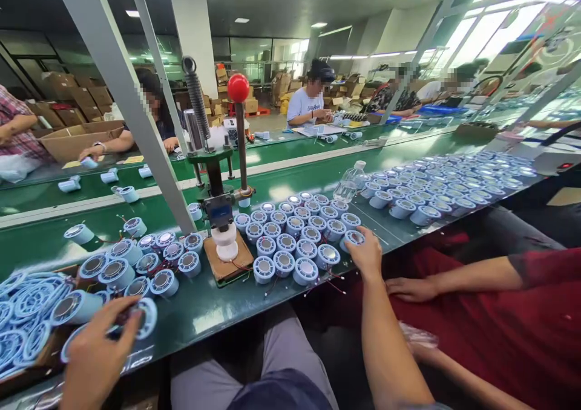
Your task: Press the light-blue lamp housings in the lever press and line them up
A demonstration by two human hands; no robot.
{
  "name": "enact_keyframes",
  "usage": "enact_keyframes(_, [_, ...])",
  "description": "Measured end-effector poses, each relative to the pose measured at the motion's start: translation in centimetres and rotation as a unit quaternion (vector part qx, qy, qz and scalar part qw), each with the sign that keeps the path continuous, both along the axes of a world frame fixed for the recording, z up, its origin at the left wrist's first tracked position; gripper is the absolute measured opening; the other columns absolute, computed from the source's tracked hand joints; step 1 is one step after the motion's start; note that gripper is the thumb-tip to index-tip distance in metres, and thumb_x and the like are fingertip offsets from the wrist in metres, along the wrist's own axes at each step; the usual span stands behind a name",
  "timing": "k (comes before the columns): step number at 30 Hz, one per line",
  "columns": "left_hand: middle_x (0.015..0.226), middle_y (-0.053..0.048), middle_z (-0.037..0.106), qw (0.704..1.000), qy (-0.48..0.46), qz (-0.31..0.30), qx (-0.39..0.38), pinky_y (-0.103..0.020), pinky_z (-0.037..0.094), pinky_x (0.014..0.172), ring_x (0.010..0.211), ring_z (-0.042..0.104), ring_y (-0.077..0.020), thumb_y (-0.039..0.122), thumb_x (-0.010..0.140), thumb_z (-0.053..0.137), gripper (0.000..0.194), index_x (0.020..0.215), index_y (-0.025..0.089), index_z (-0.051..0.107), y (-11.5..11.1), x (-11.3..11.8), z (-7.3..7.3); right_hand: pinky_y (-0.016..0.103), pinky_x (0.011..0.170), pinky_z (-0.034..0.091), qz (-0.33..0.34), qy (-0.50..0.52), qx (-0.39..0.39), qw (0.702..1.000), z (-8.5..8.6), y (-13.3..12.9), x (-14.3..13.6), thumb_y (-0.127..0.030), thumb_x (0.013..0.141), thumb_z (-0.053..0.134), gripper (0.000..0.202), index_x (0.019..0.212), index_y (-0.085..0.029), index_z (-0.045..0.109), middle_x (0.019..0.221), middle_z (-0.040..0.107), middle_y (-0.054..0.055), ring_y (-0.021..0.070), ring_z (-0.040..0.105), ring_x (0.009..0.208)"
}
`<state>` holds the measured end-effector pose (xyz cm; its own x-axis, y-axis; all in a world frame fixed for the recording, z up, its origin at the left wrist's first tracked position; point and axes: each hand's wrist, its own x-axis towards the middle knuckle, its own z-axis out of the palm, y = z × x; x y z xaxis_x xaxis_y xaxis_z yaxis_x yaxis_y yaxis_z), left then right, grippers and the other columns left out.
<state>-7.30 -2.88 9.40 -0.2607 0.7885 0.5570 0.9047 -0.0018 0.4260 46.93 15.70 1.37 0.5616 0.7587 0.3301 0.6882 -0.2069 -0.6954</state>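
At the lower left, my left hand (102,343) is closed on a light blue ring-faced part (146,318), held over the table's near edge. My right hand (364,251) grips a light blue cylinder (353,238) at the right end of a group of similar cylinders (285,242) with round silver centres. Between the two groups of cylinders stands a hand press (219,210) with a red ball knob (238,87). A white round piece (226,244) sits under it on a brown base plate (233,263).
A box of blue rings (34,313) is at the far left. More cylinders (436,186) fill the right side beyond a clear bottle (350,181). A person in red (490,325) sits close at right. Metal posts (122,95) rise behind the press. People work across the green belt (290,150).
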Motion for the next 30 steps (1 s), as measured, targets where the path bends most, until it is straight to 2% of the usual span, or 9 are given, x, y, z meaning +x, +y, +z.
enact_keyframes(4, [0.09, -0.003, 0.074, 0.984, -0.054, -0.128, -0.108, -0.03, 0.056, 0.07, 0.072, 0.068, -0.0196, 0.049, 0.086, 0.051, 0.032, 0.09, 0.023, 0.07, 1.6, 5.2, -3.2, 0.048, 0.107, 0.036, 0.022, -0.009, 0.04, 0.999, 0.4, -0.8, -0.2, -0.026, 0.059, 0.057, 0.061, 0.119, -0.012, 0.059, 0.118, 0.057, 0.017, 0.031, 0.048, 0.116])
enact_keyframes(7, [0.091, -0.008, 0.072, 0.984, -0.035, -0.108, -0.138, -0.037, 0.055, 0.081, 0.081, 0.067, -0.0244, 0.042, 0.085, 0.046, 0.031, 0.09, 0.02, 0.068, 3.4, 7.1, -6.1, 0.05, 0.109, 0.033, 0.018, -0.005, 0.082, 0.996, 1.0, -1.9, -1.1, -0.026, 0.064, 0.055, 0.061, 0.123, -0.011, 0.057, 0.122, 0.054, 0.018, 0.0314, 0.044, 0.121])
enact_keyframes(10, [0.096, -0.012, 0.07, 0.988, -0.006, -0.065, -0.142, -0.042, 0.052, 0.088, 0.091, 0.065, -0.0281, 0.04, 0.085, 0.043, 0.033, 0.093, 0.017, 0.067, 4.9, 7.4, -8.0, 0.048, 0.11, 0.035, 0.028, 0.004, 0.122, 0.992, 1.8, -3.1, -2.5, -0.025, 0.07, 0.053, 0.054, 0.122, -0.012, 0.057, 0.123, 0.054, 0.016, 0.0286, 0.045, 0.122])
enact_keyframes(14, [0.103, -0.013, 0.068, 0.988, 0.016, -0.059, -0.144, -0.043, 0.049, 0.093, 0.099, 0.062, -0.0291, 0.044, 0.089, 0.041, 0.039, 0.102, 0.016, 0.065, 5.7, 6.9, -8.5, 0.042, 0.102, 0.045, 0.054, 0.021, 0.173, 0.983, 3.1, -4.8, -4.6, -0.023, 0.075, 0.052, 0.043, 0.116, -0.014, 0.061, 0.12, 0.057, 0.013, 0.0248, 0.051, 0.117])
enact_keyframes(20, [0.123, -0.014, 0.063, 0.974, 0.087, -0.161, -0.136, -0.049, 0.041, 0.104, 0.114, 0.055, -0.0327, 0.058, 0.086, 0.045, 0.053, 0.117, 0.017, 0.06, 4.9, 6.0, -8.5, 0.03, 0.082, 0.052, 0.057, 0.06, 0.259, 0.962, 4.1, -8.1, -6.8, -0.017, 0.082, 0.044, 0.029, 0.103, -0.016, 0.064, 0.108, 0.062, 0.009, 0.0171, 0.06, 0.099])
enact_keyframes(22, [0.12, -0.014, 0.064, 0.974, 0.106, -0.153, -0.128, -0.049, 0.041, 0.103, 0.113, 0.056, -0.0325, 0.058, 0.087, 0.043, 0.052, 0.115, 0.018, 0.061, 4.9, 6.2, -8.5, 0.028, 0.079, 0.052, 0.039, 0.084, 0.273, 0.958, 2.9, -9.7, -7.0, -0.017, 0.084, 0.041, 0.025, 0.095, -0.016, 0.063, 0.097, 0.063, 0.006, 0.0147, 0.061, 0.088])
enact_keyframes(24, [0.118, -0.016, 0.064, 0.975, 0.13, -0.132, -0.123, -0.049, 0.041, 0.102, 0.111, 0.056, -0.0332, 0.058, 0.089, 0.04, 0.052, 0.113, 0.017, 0.061, 5.2, 6.6, -8.4, 0.028, 0.075, 0.051, 0.005, 0.113, 0.272, 0.956, 0.5, -11.2, -6.9, -0.02, 0.087, 0.04, 0.021, 0.085, -0.016, 0.06, 0.086, 0.06, 0.005, 0.0135, 0.06, 0.08])
enact_keyframes(27, [0.116, -0.018, 0.064, 0.974, 0.157, -0.108, -0.119, -0.051, 0.042, 0.101, 0.111, 0.057, -0.0343, 0.061, 0.09, 0.038, 0.057, 0.115, 0.015, 0.059, 5.2, 7.2, -8.1, 0.026, 0.07, 0.049, -0.063, 0.162, 0.234, 0.957, -5.0, -12.9, -6.7, -0.022, 0.092, 0.034, 0.027, 0.072, -0.015, 0.052, 0.074, 0.053, 0.004, 0.0126, 0.055, 0.073])
enact_keyframes(30, [0.12, -0.018, 0.061, 0.981, 0.158, -0.08, -0.075, -0.052, 0.041, 0.105, 0.118, 0.054, -0.0345, 0.057, 0.091, 0.042, 0.054, 0.12, 0.015, 0.056, 3.9, 8.1, -7.3, 0.022, 0.063, 0.046, -0.086, 0.212, 0.135, 0.964, -11.5, -13.4, -7.1, -0.024, 0.099, 0.034, 0.032, 0.074, -0.013, 0.05, 0.069, 0.049, 0.001, 0.0092, 0.05, 0.065])
